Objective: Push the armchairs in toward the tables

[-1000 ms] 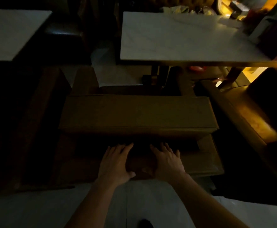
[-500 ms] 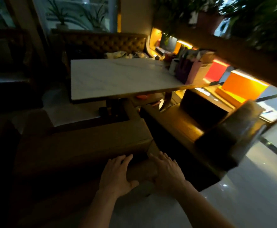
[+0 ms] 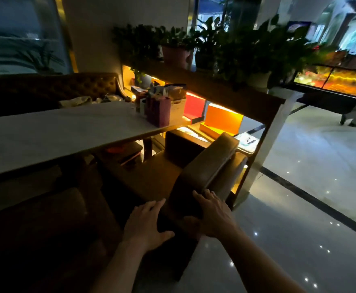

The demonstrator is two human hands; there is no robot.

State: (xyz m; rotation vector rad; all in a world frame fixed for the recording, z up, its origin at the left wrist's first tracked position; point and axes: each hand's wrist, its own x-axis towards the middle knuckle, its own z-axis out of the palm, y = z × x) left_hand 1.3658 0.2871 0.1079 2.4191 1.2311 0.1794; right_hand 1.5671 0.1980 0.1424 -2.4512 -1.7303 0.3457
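Note:
A brown leather armchair point(image 3: 206, 166) stands at the right end of the white marble table point(image 3: 56, 132), its seat facing the table. My right hand point(image 3: 213, 214) grips the near end of its backrest, fingers over the top edge and thumb on the dark back face. My left hand point(image 3: 145, 223) lies flat with fingers apart on the chair's near side, just left of the right hand. A second, darker armchair point(image 3: 46, 218) sits to the left, tucked close under the table's near edge.
A wooden shelf unit point(image 3: 236, 96) with potted plants point(image 3: 246, 49) on top and lit orange boxes point(image 3: 222, 119) stands right behind the chair. A purple bag point(image 3: 159, 112) stands on the table's far right corner. Glossy floor point(image 3: 299, 197) spreads to the right. A tufted sofa point(image 3: 67, 87) lines the far side.
My view has swung right and up. Both hands have left the left armchair's back and now rest on the right armchair.

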